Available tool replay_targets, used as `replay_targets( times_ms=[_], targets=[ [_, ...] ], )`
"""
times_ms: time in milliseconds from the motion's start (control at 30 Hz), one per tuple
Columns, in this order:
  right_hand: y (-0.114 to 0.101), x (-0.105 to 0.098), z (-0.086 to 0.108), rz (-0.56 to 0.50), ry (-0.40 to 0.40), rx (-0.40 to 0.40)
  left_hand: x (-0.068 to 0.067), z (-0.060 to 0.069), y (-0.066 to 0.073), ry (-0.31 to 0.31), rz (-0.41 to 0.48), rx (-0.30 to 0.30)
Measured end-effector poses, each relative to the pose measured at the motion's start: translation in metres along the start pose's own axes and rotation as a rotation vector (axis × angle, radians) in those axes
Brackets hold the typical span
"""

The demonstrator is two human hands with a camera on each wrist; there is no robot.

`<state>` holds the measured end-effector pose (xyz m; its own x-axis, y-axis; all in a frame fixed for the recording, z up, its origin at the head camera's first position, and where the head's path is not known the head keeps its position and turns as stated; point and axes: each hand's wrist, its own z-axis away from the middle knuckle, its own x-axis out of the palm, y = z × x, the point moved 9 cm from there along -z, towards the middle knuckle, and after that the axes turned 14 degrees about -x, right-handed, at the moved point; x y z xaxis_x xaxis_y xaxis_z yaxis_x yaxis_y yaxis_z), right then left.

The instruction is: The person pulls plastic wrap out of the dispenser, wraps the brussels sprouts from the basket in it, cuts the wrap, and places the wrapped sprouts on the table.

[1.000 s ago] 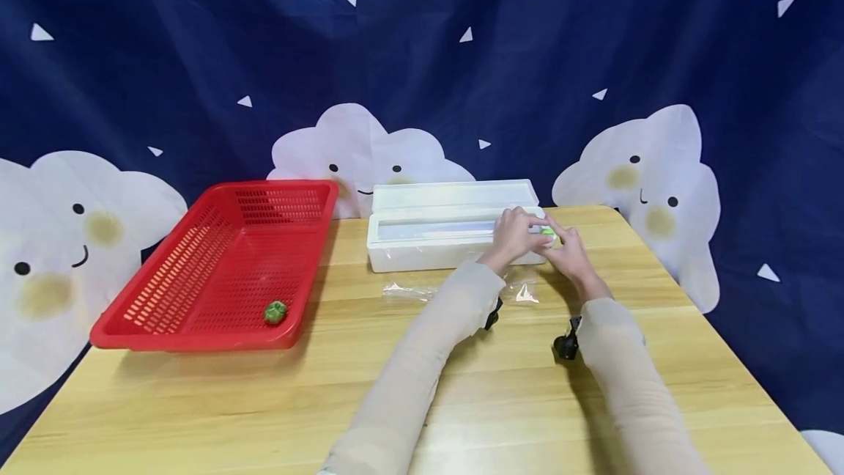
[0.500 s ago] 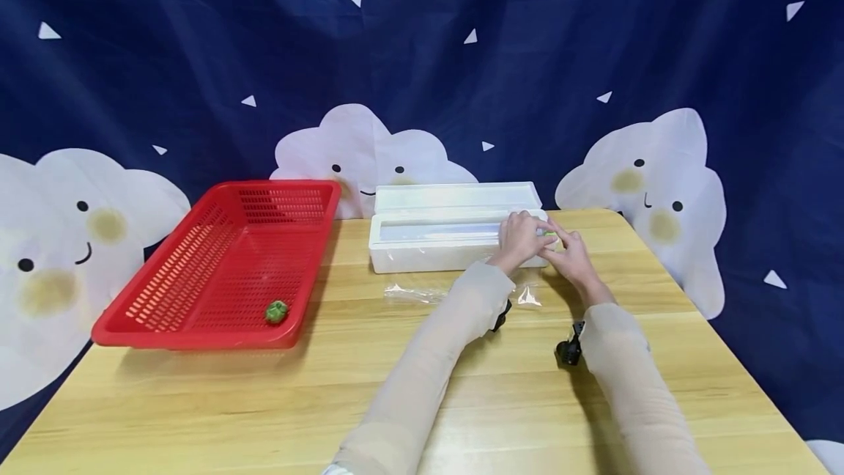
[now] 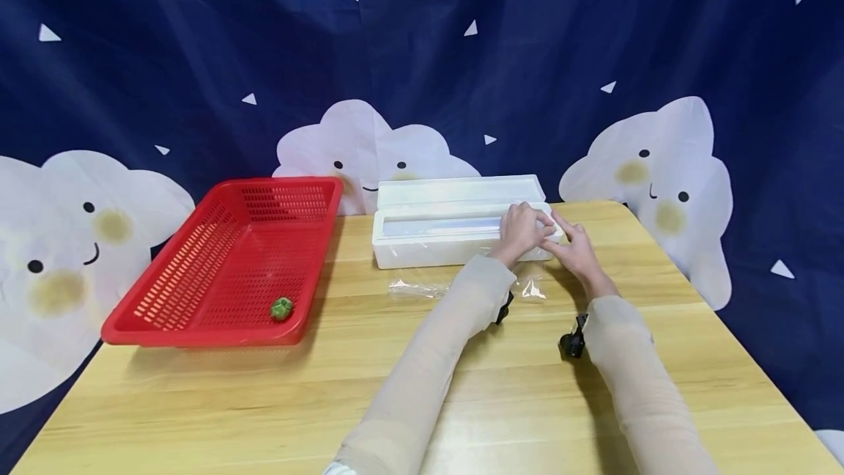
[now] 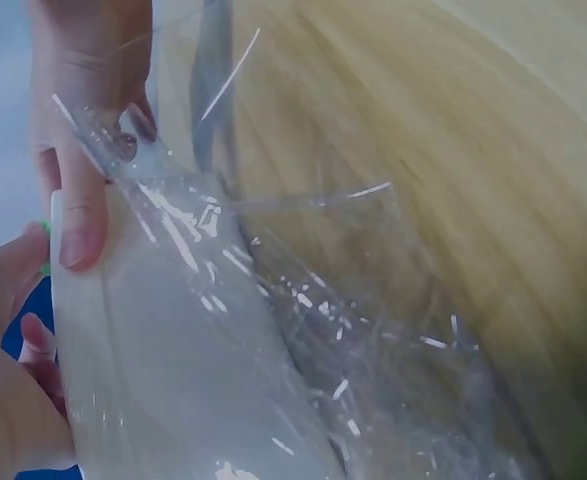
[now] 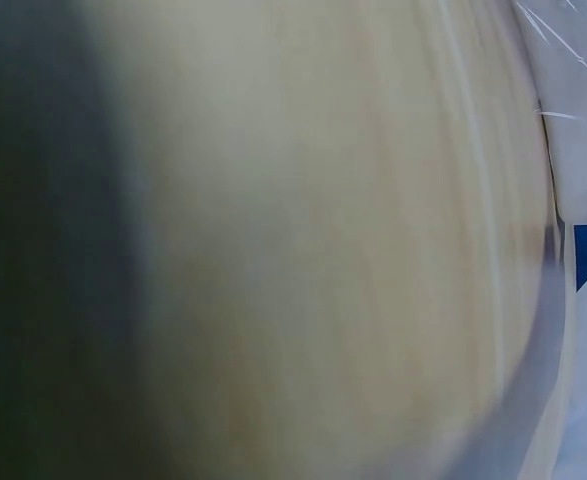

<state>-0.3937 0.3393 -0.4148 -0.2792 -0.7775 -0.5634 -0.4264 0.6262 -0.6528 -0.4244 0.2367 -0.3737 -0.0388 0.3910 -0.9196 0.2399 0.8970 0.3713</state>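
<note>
A long white box stands at the back of the table, its lid raised behind it. Over its right end my left hand bends its fingers. In the left wrist view, fingertips of the left hand meet a small green piece at the box's edge, mostly hidden. My right hand grips the box's right end; in the left wrist view the right hand lays its thumb along the white wall. Clear film hangs crumpled off the box's front.
A red perforated basket stands on the left, with a small green vegetable in its near right corner. Clear film also lies on the wooden table before the box. A dark blue curtain hangs behind.
The green piece between the hands, visible in the head view earlier, is now hidden there by fingers. Both hands stay at the box's right end with slight finger movement, and the head view shifts slightly.
</note>
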Motion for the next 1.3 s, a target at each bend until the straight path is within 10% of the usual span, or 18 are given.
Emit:
replay_targets(
  times_ms=[233, 1300],
  targets=[
    [0.006, -0.001, 0.006, 0.005, -0.031, 0.073, 0.002, 0.003, 0.007, -0.014, -0.047, 0.088],
    [0.004, -0.001, 0.003, 0.065, -0.065, 0.091, -0.01, 0.004, -0.005, 0.04, -0.056, 0.076]
  ],
)
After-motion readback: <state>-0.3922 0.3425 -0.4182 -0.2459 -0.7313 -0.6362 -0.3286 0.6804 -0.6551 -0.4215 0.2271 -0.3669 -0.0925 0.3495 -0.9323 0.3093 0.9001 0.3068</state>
